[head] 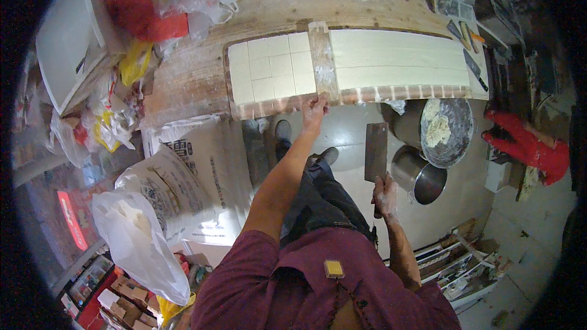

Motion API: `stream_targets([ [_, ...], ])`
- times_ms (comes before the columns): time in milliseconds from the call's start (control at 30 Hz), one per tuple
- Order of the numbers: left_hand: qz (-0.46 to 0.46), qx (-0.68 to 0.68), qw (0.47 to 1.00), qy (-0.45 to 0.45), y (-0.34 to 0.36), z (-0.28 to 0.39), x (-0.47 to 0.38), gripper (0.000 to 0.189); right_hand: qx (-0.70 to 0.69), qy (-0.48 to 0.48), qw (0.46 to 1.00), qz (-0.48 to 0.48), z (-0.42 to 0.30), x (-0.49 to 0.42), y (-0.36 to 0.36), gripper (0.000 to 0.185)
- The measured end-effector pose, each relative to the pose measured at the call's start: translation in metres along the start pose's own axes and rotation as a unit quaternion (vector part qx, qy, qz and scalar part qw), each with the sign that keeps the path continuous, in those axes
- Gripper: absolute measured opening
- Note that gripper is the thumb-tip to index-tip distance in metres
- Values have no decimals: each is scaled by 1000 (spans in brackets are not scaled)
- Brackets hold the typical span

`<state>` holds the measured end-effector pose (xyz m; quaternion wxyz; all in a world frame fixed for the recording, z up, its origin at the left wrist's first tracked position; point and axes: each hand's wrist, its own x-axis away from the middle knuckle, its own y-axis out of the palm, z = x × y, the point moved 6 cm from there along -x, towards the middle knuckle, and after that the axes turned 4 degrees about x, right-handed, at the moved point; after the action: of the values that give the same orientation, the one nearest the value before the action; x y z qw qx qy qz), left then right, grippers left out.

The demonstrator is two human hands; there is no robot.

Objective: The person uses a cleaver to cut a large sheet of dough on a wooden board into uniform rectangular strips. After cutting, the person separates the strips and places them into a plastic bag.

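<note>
My right hand (pixel 385 195) grips the handle of a broad Chinese cleaver (pixel 376 151), held out over the floor with its blade pointing away from me. My left hand (pixel 315 111) has its fingers curled at the near end of a floury wooden slat (pixel 323 62); whether they grip it is unclear. That slat lies across a long wooden frame filled with a flat, pale slab. Left of it, the slab (pixel 270 66) is scored into rectangular blocks. To its right, the slab (pixel 399 57) bears long lengthwise lines. Evenly spaced pale marks run along the frame's near rail (pixel 403 93).
Several knives (pixel 475 69) lie at the worktable's right end. Below stand a metal pot (pixel 424 178) and a basin (pixel 451 133) holding pale dough. Printed sacks (pixel 183 178) are stacked at left, near a white box (pixel 75 41) and plastic bags. A person in red (pixel 532 146) is at right.
</note>
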<state>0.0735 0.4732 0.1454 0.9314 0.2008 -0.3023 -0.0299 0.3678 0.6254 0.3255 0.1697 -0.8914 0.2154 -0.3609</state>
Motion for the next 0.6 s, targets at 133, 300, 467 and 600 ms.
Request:
stream_targets([
  [133, 1, -7, 1000, -9, 2, 2, 2, 29, 6, 22, 1000, -11, 4, 0, -1, 27],
  [300, -6, -17, 1000, -1, 2, -2, 0, 32, 11, 25, 1000, -3, 6, 2, 2, 27],
  [467, 51, -355, 898, 254, -70, -5, -18, 34, 4, 12, 999, -31, 7, -6, 13, 28],
  [600, -22, -559, 790, 252, 16, 109, 42, 32, -15, 47, 999, 9, 15, 1, 4, 28],
])
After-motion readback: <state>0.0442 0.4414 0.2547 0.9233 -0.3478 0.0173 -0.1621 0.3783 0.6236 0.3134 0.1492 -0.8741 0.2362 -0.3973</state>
